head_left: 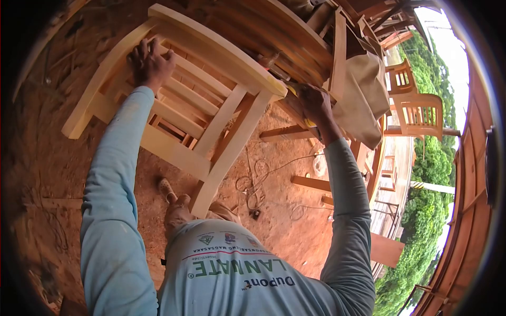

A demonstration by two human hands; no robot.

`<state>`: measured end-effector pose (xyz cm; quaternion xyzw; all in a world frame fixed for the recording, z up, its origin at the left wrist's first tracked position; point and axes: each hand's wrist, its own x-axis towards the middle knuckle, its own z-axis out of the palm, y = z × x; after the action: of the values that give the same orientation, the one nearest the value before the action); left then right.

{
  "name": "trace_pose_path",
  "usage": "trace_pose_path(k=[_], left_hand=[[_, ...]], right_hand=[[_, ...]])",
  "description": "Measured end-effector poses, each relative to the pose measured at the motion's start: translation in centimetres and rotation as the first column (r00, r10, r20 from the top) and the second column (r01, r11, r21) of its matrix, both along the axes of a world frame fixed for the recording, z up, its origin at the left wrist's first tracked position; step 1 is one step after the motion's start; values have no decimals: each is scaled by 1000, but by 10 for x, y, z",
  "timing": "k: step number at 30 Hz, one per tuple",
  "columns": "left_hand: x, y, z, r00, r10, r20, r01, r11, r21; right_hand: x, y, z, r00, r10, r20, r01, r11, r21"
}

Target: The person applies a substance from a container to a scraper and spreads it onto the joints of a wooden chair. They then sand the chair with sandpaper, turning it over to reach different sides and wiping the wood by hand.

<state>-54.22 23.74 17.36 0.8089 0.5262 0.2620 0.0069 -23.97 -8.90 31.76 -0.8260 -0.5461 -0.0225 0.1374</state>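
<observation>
A pale, unfinished wooden chair (176,160), with several slats between its rails, is tipped over in front of me. My left hand (151,62) rests at its curved rail on the far left, fingers bent over the wood. At the chair's right corner, my right hand (314,105) is closed around something with yellow parts. Its fingers are partly hidden, and I cannot tell what the held thing is. That hand is right beside the end of the long curved top rail (221,45).
Brown wooden furniture (284,26) is stacked at the back. A tan cloth (361,100) drapes over pieces on the right, near finished slatted chairs (419,113). A cord (258,181) lies coiled on the reddish dirt floor (279,226), and wooden legs (311,183) jut in from the right.
</observation>
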Motion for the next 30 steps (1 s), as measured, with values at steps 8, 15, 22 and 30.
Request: trace_pose_path(k=[8,15,22,30], left_hand=[[-1,0,-2,1000,6,21,-8,996,88],[0,0,-2,1000,26,14,-28,994,102],[-4,-1,6,1000,-20,-15,20,1000,-24],[-2,8,-11,999,-31,-18,33,993,110]], right_hand=[[-10,6,-14,956,229,182,-246,967,73],[-38,-15,-38,931,250,265,-284,954,99],[-17,-30,-9,998,-15,68,6,990,141],[21,-35,-12,307,-69,-949,582,803,130]])
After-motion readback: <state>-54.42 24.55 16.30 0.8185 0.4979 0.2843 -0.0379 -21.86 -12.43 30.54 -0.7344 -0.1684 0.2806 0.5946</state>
